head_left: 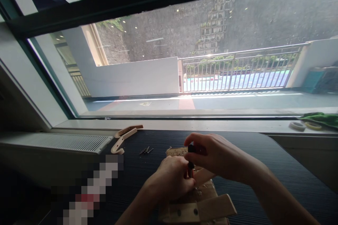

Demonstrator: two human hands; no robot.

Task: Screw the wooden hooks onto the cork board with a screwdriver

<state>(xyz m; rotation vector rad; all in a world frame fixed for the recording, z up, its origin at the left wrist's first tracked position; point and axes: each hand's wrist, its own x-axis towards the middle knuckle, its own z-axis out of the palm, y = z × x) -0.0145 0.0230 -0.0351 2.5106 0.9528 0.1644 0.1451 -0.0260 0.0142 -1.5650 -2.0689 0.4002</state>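
My right hand (pixel 208 153) grips an upright black-handled tool (pixel 190 149), which looks like a screwdriver. Its lower end is mostly hidden by my fingers. My left hand (pixel 175 177) is closed just below, against a pale wooden strip (pixel 204 176) beneath the tool. Under both hands lies a worn, pitted wooden board (pixel 208 191). Near me, another wooden piece (pixel 216 206) with two dark round spots rests across the board. Left of my hands, several thin metal screws or nails (pixel 146 150) lie loose on the dark table.
Two curved wooden hooks (pixel 124 141) lie at the table's far left edge. The black table (pixel 253 168) meets a white window sill (pixel 163 125). On the sill at right are two tape rolls (pixel 298 126) and a green cloth (pixel 320 119). A white radiator (pixel 58 142) stands left.
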